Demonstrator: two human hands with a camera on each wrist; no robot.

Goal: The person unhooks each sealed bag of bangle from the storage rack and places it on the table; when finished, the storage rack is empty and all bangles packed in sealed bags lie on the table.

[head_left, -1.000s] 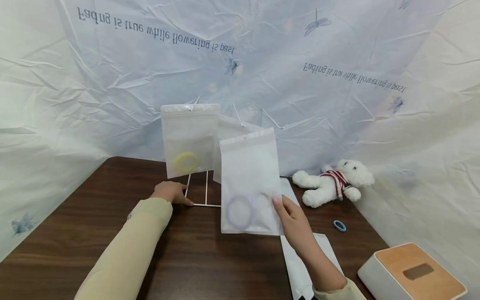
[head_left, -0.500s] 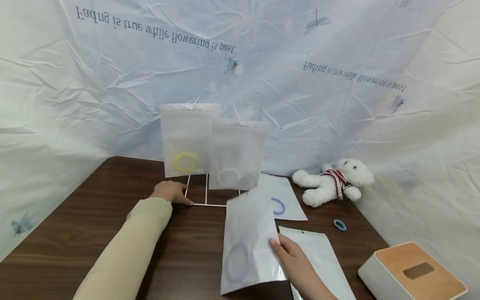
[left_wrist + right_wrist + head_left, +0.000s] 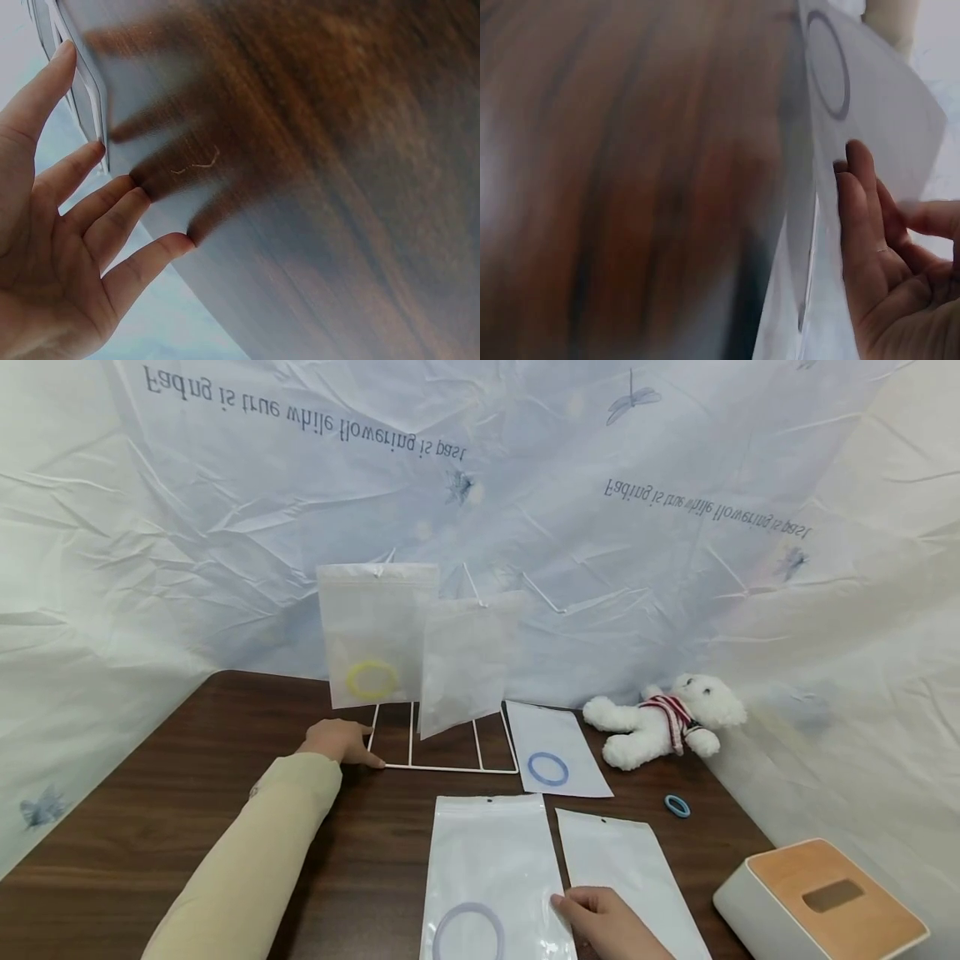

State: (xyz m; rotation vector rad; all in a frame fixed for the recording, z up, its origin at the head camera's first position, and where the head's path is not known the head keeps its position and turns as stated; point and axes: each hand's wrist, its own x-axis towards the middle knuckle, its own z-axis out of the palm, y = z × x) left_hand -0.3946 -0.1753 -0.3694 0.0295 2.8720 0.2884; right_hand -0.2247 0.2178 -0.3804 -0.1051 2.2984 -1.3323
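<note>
My right hand [image 3: 609, 920] pinches the right edge of a white zip bag [image 3: 487, 852] between thumb and fingers. A pale purple ring [image 3: 471, 910] shows through this bag; the right wrist view shows the bag bent and held above the table. My left hand [image 3: 341, 743] touches the left front corner of a white wire rack [image 3: 442, 768], its fingers spread and fairly straight in the left wrist view. From the rack hang a zip bag [image 3: 375, 618] with a yellow ring inside and a second bag [image 3: 465, 664], turned at an angle. The rightmost hook [image 3: 543, 593] carries nothing.
Right of the rack lies a bag [image 3: 558, 735] with a blue ring, and nearer me another white bag [image 3: 630, 868]. A white teddy bear [image 3: 660, 727], a small blue ring [image 3: 677, 807] and a wood-topped tissue box [image 3: 817, 893] stand or lie farther right.
My right hand has brought the purple-ring bag down from in front of the rack toward me. The second hanging bag has swung and turned. My left hand stays at the rack corner.
</note>
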